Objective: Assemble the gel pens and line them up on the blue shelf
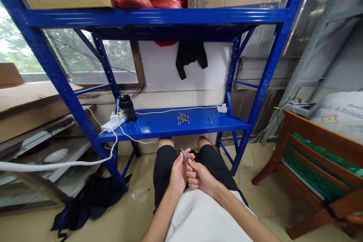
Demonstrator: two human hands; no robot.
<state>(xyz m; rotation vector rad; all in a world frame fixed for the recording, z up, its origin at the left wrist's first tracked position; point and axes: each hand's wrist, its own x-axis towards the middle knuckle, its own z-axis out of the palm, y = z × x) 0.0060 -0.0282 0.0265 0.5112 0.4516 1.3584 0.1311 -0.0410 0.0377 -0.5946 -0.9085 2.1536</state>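
My left hand [178,176] and my right hand [202,176] meet over my lap, in front of the shelf's edge. Between their fingertips is a slim grey pen-like object [184,154] with a dark pointed end, tilted up and to the left. Both hands are closed on it, the right with its fingers curled under. It is too small to make out its exact kind. On the blue shelf board [159,123] beyond lies a cluster of several short, slim pen-like pieces [183,118], dark with some teal. A single teal pen-like piece [210,120] lies apart to their right.
A black bottle [128,108] and a white power strip [113,121] with cables stand at the board's left end. Crumpled white tissue [222,108] lies at the back right. Blue uprights flank both sides. A wooden chair [312,166] stands to the right, dark cloth [90,202] lies on the floor.
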